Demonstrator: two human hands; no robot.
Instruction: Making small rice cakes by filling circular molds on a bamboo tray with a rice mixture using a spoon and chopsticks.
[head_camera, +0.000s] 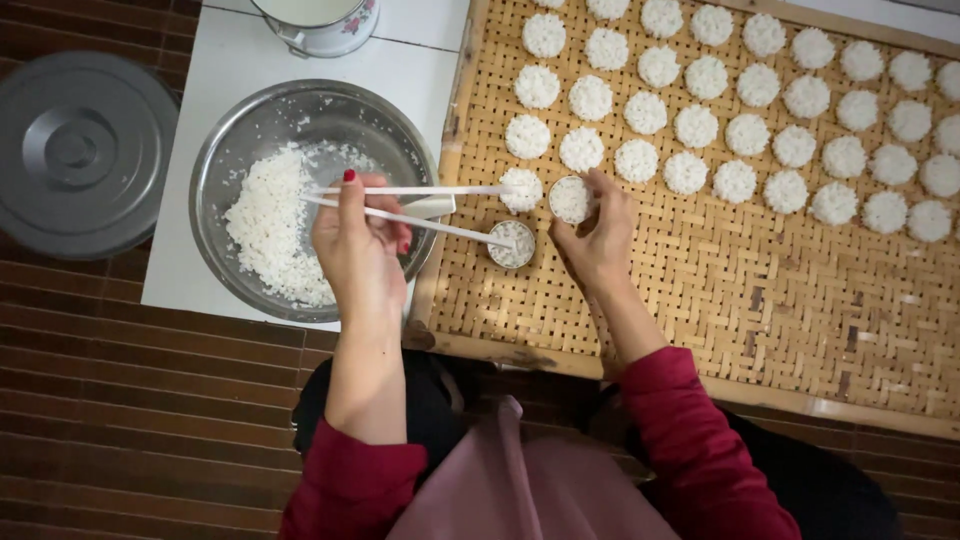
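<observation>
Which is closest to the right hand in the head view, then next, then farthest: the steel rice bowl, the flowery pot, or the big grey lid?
From the right hand:
1. Steel rice bowl, just off the tray's left edge.
2. Flowery pot, top, behind the bowl.
3. Big grey lid, far left on the floor.

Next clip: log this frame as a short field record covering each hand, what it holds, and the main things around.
left hand: holds white chopsticks, tips at a small ring mould with rice in it
right hand: fingers on a second ring mould filled with rice
bowl: metal, holds loose white rice, on a white table
tray: woven bamboo, rows of round rice cakes
floor left: grey lid
</observation>
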